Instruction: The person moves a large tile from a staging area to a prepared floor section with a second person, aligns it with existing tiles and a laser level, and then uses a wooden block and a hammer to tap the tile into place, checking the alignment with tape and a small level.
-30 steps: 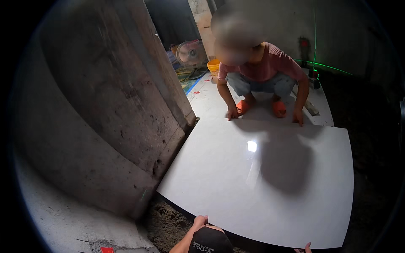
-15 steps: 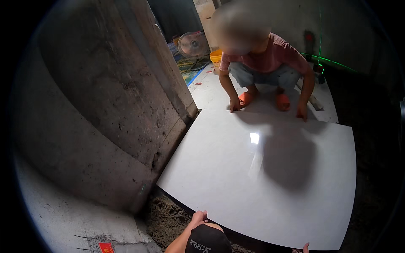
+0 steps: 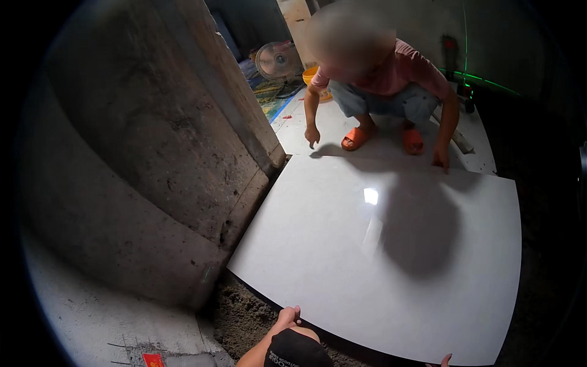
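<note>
A large glossy white floor tile [image 3: 342, 257] lies in front of me, its near edge raised over a dark gap. My left hand [image 3: 288, 317] is closed on the near edge, left of the middle. At the near right part of that edge, my right hand [image 3: 446, 360] shows only its fingertips, gripping the tile; the rest is cut off by the picture's lower rim. Across from me a co-worker [image 3: 388, 79] squats on laid tiles. The co-worker's hand [image 3: 441, 159] on the right touches the tile's far edge, while the other [image 3: 312, 136] hovers just beyond it.
Rough mortar [image 3: 244, 309] lies below the near edge. A bare concrete wall [image 3: 177, 122] borders the tile's left side. Farther back are a fan [image 3: 279, 60], a yellow bucket [image 3: 310, 75] and a laser level [image 3: 469, 101] casting green lines. A red packet [image 3: 153, 359] lies at lower left.
The co-worker's hand on the left has lifted off the tile's far edge and drawn back. The tile looks slightly shifted in view; my hands keep their places on it.
</note>
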Tool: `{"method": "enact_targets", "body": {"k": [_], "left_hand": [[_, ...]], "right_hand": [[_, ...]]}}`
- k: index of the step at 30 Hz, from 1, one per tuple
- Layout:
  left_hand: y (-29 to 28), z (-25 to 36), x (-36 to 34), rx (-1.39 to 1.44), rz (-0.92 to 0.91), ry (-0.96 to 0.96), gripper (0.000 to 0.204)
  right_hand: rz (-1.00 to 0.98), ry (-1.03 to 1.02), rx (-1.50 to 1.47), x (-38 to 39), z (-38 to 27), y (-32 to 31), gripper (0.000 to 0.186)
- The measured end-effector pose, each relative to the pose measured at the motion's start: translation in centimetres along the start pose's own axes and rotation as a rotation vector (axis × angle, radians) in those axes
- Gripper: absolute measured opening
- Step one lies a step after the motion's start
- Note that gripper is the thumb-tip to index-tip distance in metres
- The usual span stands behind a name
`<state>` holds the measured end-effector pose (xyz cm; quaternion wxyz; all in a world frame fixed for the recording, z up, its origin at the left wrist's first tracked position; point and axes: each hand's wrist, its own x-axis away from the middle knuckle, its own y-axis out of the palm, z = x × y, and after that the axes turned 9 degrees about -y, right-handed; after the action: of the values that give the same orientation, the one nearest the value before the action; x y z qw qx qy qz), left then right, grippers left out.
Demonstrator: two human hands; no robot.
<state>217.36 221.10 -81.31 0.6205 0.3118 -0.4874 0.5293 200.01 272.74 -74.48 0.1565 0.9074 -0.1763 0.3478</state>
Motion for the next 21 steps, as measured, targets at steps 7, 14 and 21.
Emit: {"method": "enact_targets", "body": {"k": [7,14,21], "left_hand": [[1.4,-0.1,0.1,0.034,0.030,-0.019,0.014],[1.5,0.0,1.2,0.030,0.084,-0.022,0.014],[1.6,0.3,-1.1,0.076,0.071,-0.029,0.014]], "right_hand": [[-0.033,0.031,-0.014,-1.8,0.8,-1.4,0.061],[-0.002,0.031,0.002,-0.9,0.3,-0.1,0.062],[-0.021,0.052,-0.109,-3.4,2.7,-1.9,0.071]]}}
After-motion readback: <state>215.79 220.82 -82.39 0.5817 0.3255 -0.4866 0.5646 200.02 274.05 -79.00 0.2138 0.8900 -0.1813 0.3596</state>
